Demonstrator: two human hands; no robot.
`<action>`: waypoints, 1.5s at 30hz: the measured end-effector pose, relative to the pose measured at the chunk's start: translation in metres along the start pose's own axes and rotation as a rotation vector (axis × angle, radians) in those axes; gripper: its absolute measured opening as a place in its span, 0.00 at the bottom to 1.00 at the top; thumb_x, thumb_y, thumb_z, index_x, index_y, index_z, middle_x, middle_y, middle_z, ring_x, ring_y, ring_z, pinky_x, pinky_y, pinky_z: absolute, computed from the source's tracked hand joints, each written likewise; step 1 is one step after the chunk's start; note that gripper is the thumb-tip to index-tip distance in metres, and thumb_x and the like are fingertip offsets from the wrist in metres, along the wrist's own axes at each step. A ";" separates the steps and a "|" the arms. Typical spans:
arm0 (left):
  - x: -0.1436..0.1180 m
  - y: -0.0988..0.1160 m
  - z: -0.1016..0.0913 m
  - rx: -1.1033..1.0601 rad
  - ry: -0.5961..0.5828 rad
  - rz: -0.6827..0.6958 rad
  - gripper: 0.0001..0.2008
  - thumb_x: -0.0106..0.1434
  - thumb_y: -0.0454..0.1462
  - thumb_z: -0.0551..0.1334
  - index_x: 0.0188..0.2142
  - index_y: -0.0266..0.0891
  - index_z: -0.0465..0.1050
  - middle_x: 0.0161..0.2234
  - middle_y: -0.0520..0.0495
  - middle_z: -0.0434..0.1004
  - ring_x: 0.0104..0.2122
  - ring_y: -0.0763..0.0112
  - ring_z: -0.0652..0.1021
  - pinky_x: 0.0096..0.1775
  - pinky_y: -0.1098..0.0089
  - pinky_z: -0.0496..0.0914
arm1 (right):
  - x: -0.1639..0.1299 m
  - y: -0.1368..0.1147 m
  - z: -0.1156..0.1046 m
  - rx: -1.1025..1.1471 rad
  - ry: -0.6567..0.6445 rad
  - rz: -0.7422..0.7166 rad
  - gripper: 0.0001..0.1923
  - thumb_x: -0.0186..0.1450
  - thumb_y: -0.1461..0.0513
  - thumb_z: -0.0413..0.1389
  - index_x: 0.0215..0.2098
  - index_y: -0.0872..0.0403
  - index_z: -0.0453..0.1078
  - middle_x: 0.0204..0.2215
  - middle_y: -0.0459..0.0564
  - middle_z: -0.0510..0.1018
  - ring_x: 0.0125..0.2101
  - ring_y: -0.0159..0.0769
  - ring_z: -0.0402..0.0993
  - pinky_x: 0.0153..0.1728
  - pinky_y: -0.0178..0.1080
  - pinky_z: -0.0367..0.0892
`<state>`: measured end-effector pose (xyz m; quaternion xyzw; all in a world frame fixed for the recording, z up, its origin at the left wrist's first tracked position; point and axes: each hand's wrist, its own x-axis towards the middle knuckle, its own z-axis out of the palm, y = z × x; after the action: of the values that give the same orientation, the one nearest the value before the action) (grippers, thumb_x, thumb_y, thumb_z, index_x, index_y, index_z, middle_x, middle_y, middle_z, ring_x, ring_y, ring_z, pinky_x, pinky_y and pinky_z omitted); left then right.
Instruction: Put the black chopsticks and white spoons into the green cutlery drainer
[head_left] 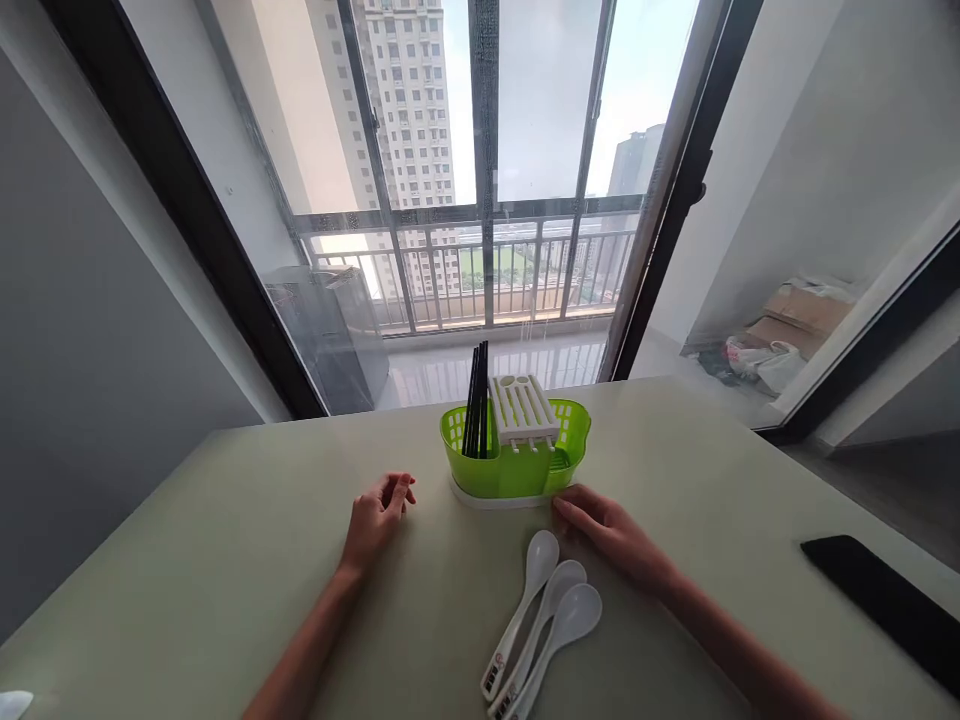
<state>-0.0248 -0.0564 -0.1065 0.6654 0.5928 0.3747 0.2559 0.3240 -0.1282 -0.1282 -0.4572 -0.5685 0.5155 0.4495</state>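
A green utensil caddy (517, 475) with a white base stands upright on the table (247, 560). Several black chopsticks (475, 405) lean in its left compartment, and a white slotted rack (523, 408) sits across the middle. My left hand (381, 510) rests on the tabletop left of the caddy, its fingers loosely curled in with nothing showing in them. At the base's front right corner is my right hand (600, 525), thumb and index finger a little apart; whether it touches the base I cannot tell. Three white spoons (551, 610) lie fanned, bowls away from me, beside that hand.
A black flat object (885, 590) lies at the table's right edge. Part of a white thing (13, 704) shows at the lower left corner. Beyond the table's far edge are a dark-framed glass door (675, 210) and a balcony with a grey cabinet (334, 335).
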 end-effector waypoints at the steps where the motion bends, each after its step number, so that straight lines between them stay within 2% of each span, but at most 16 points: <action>1: -0.002 0.000 -0.001 -0.005 -0.007 0.001 0.23 0.68 0.57 0.55 0.38 0.43 0.76 0.28 0.51 0.80 0.25 0.68 0.74 0.30 0.71 0.67 | -0.006 0.001 -0.001 -0.053 0.017 0.003 0.24 0.68 0.41 0.56 0.40 0.53 0.73 0.30 0.45 0.73 0.30 0.35 0.66 0.33 0.37 0.64; 4: -0.007 0.004 -0.002 -0.001 -0.017 0.004 0.22 0.68 0.56 0.54 0.38 0.43 0.76 0.28 0.51 0.80 0.26 0.67 0.75 0.31 0.70 0.67 | -0.027 0.001 -0.001 -0.207 0.075 0.019 0.23 0.71 0.42 0.52 0.40 0.52 0.71 0.31 0.45 0.72 0.32 0.36 0.66 0.33 0.37 0.63; 9: -0.012 0.011 -0.002 0.077 -0.033 0.014 0.22 0.69 0.56 0.53 0.38 0.44 0.77 0.28 0.52 0.81 0.25 0.67 0.75 0.30 0.70 0.67 | -0.059 -0.004 0.004 -0.429 0.103 0.062 0.25 0.72 0.42 0.48 0.31 0.52 0.68 0.25 0.45 0.69 0.28 0.35 0.62 0.28 0.37 0.59; 15: -0.014 0.011 0.000 0.126 -0.041 0.024 0.23 0.69 0.56 0.52 0.38 0.44 0.77 0.27 0.53 0.81 0.21 0.69 0.71 0.29 0.69 0.65 | -0.078 -0.010 0.008 -0.557 0.019 0.010 0.22 0.74 0.45 0.48 0.37 0.50 0.73 0.30 0.48 0.76 0.28 0.37 0.67 0.31 0.38 0.62; 20: -0.014 0.009 0.001 0.143 -0.066 0.063 0.22 0.69 0.55 0.52 0.36 0.44 0.75 0.27 0.52 0.80 0.24 0.67 0.73 0.31 0.69 0.65 | -0.080 -0.009 0.009 -0.630 -0.025 -0.022 0.20 0.73 0.46 0.51 0.34 0.50 0.74 0.31 0.48 0.75 0.27 0.35 0.68 0.30 0.37 0.63; 34: -0.015 0.014 0.002 0.123 -0.085 0.059 0.23 0.70 0.56 0.51 0.35 0.44 0.75 0.28 0.52 0.80 0.27 0.65 0.76 0.33 0.68 0.66 | -0.085 -0.009 0.002 -0.505 -0.058 0.026 0.22 0.72 0.45 0.52 0.31 0.51 0.75 0.29 0.47 0.74 0.28 0.35 0.66 0.28 0.36 0.62; 39: -0.015 0.013 0.002 0.116 -0.065 0.065 0.22 0.68 0.56 0.52 0.35 0.44 0.75 0.27 0.51 0.81 0.27 0.64 0.76 0.31 0.68 0.65 | -0.094 -0.037 0.010 -0.491 -0.032 0.017 0.19 0.71 0.46 0.54 0.31 0.49 0.75 0.29 0.46 0.79 0.32 0.39 0.75 0.37 0.36 0.69; 42: -0.015 0.013 0.001 0.104 -0.076 0.070 0.22 0.68 0.56 0.52 0.36 0.44 0.75 0.27 0.51 0.81 0.27 0.64 0.77 0.31 0.68 0.66 | -0.090 -0.070 0.014 -0.495 0.044 -0.034 0.19 0.71 0.46 0.55 0.32 0.47 0.77 0.28 0.45 0.82 0.32 0.38 0.78 0.36 0.35 0.71; 45: -0.015 0.014 0.000 0.106 -0.081 0.067 0.22 0.68 0.56 0.52 0.35 0.44 0.75 0.27 0.51 0.80 0.27 0.64 0.77 0.32 0.68 0.66 | -0.074 -0.111 0.015 -0.511 0.201 -0.182 0.18 0.71 0.46 0.55 0.34 0.47 0.78 0.25 0.44 0.81 0.26 0.36 0.78 0.30 0.33 0.72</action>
<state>-0.0161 -0.0735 -0.0983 0.7122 0.5782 0.3239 0.2315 0.3163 -0.2095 -0.0209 -0.5516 -0.6713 0.2652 0.4180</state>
